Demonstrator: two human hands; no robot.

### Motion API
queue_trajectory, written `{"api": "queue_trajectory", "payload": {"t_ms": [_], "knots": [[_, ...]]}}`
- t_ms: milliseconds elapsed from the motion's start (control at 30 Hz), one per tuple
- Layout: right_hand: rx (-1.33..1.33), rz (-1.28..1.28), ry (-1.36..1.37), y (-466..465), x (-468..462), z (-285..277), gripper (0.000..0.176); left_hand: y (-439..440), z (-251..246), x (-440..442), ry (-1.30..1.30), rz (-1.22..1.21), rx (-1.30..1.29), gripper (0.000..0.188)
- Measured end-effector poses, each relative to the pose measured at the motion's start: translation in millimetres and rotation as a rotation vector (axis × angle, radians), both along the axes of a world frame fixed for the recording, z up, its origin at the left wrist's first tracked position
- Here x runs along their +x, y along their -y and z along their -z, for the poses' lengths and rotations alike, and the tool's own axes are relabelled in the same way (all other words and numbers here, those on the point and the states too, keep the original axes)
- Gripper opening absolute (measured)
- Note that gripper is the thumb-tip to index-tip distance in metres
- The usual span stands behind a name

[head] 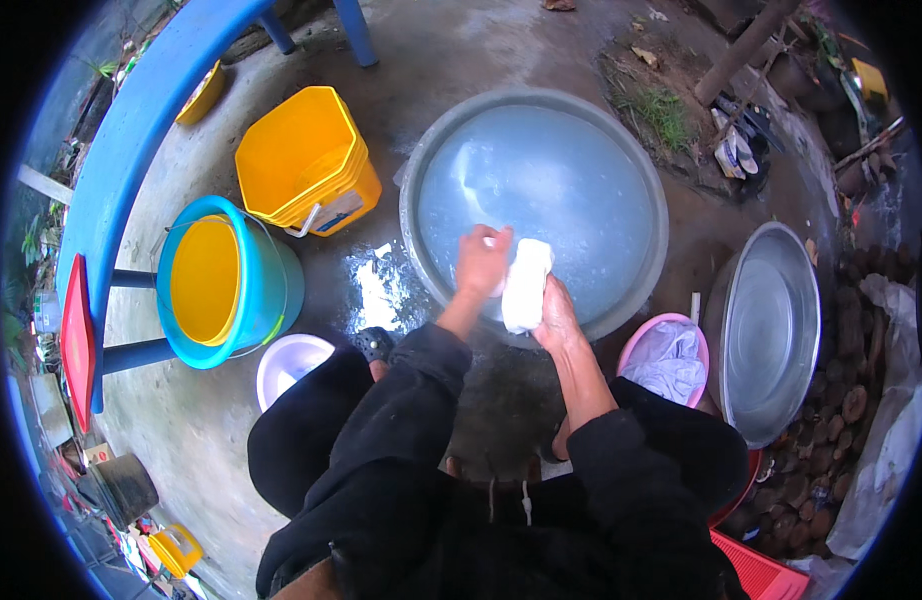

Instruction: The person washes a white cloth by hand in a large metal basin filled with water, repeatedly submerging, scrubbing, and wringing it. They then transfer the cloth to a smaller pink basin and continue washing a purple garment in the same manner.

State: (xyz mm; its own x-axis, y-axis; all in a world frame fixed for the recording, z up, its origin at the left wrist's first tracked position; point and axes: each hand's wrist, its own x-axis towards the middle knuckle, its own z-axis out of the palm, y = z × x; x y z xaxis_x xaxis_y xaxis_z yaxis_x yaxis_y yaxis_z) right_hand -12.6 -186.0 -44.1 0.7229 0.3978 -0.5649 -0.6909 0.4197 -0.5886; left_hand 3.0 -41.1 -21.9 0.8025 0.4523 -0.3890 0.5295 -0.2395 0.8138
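Over the near rim of a large round grey basin [532, 97], my right hand [561, 315] grips a white bundle [528, 285], which looks like wet cloth. The basin holds cloudy, bluish soapy water [558, 187]. Just left of the bundle is my left hand [482, 262], its fingers curled and slightly blurred. Small pale patches show at its fingertips and beneath its palm; whether it grips something cannot be made out.
Left stand a yellow bucket [300, 161], a turquoise bucket [281, 300] with yellow inside, and a blue bench [123, 157]. A pale bowl [296, 360] sits by my left knee. To the right are a pink basin [703, 360] with pale cloth [667, 360] and an oval metal tub [768, 330].
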Motion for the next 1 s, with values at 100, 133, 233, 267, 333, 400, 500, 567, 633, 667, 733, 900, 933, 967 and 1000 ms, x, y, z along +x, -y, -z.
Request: {"api": "queue_trajectory", "payload": {"t_ms": [100,133,233,267,333,400,500,567,633,667,733,900,933,967,1000], "knots": [[0.176,0.049,0.04,-26.7,5.2,-70.9,0.032,-25.2,33.0,3.2,0.112,-0.223,-0.558,0.044],[0.037,0.036,0.216,-25.3,7.8,-58.2,0.032,-16.3,25.6,5.6,0.161,-0.267,-0.71,0.043],[-0.387,0.123,0.425,-4.0,9.7,-29.0,0.037,58.7,-6.5,-16.9,0.275,-0.064,-0.165,0.039],[0.08,0.199,0.321,7.4,15.3,-27.5,0.042,86.8,-20.9,-31.1,0.434,0.021,0.122,0.042],[0.325,0.184,0.269,5.1,4.5,-28.3,0.044,98.8,-31.8,-42.0,0.655,0.268,0.355,0.047],[0.562,0.177,0.22,-0.5,-9.6,-32.0,0.046,80.8,-26.1,-29.4,0.668,0.293,0.469,0.045],[0.081,0.177,0.195,-22.4,-23.1,-47.3,0.039,31.0,-35.4,-1.2,0.378,-0.016,0.219,0.041],[-0.144,0.093,0.313,-29.4,-25.9,-41.6,0.035,2.0,-24.2,8.5,0.084,-0.09,0.021,0.04],[-0.242,0.006,0.367,-24.3,-19.7,-39.1,0.031,-11.8,-24.4,1.8,0.014,0.058,-0.365,0.041],[-0.215,-0.046,0.359,-17.1,-11.8,-40.9,0.03,-16.8,-24.9,-2.0,-0.022,0.133,-0.557,0.041],[-0.109,-0.159,0.268,-3.2,3.4,-62.9,0.028,-19.9,-27.6,-12.3,0.014,0.093,-0.927,0.043],[-0.345,-0.192,0.579,20.2,31.9,-71.8,0.03,-25.5,-34.0,-24.0,0.033,0.338,-1.048,0.039],[-0.373,-0.09,0.606,34.3,37.6,-63.4,0.029,-23.2,-39.4,-20.9,-0.023,0.333,-1.032,0.033],[-0.4,0.013,0.633,46.2,42.5,-54.1,0.029,-20.5,-45.1,-18.2,-0.016,0.328,-1.031,0.031],[-0.502,0.11,0.768,45.9,44.1,-54.0,0.033,-19.7,-55.5,-17.8,-0.011,0.316,-1.026,0.03]]}}
